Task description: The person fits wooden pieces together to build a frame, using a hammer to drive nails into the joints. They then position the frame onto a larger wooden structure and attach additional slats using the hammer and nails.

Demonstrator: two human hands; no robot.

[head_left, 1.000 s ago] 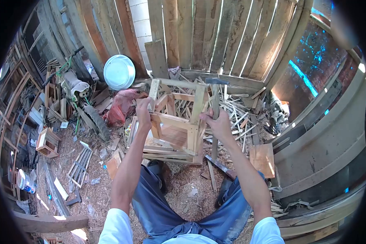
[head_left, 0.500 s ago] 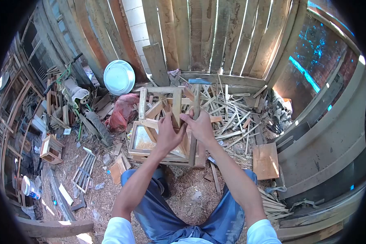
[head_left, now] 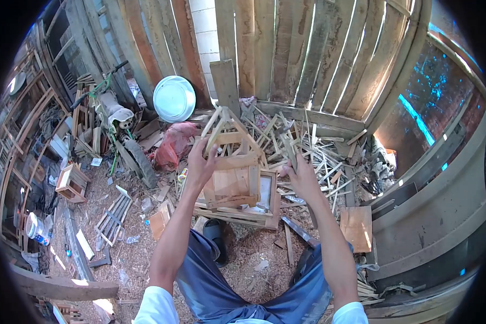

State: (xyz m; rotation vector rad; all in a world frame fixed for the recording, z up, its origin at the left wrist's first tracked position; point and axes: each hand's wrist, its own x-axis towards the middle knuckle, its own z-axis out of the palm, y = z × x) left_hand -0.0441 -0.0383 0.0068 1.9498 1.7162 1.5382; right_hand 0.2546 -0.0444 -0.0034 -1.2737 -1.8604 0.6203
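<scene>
Two grips: left hand (head_left: pixel 200 164) on pale, boxy wooden frame (head_left: pixel 235 162), right hand (head_left: pixel 301 177) around brown wooden-handled hammer (head_left: pixel 290 147). I'd brace the frame firmly.

No text, brand, number or sign can be read. On the left side of the scene, a white plastic bucket (head_left: pixel 36 229) bears blue printed markings on its wall, but they are too small and blurred to make out as letters, figures or a logo. Farther off, left of the middle, a small yellowish, multicoloured wrapper (head_left: pixel 183 174) shows near the red plastic bag (head_left: pixel 173 144); it is partly hidden, and any print on it is too small to tell.
</scene>
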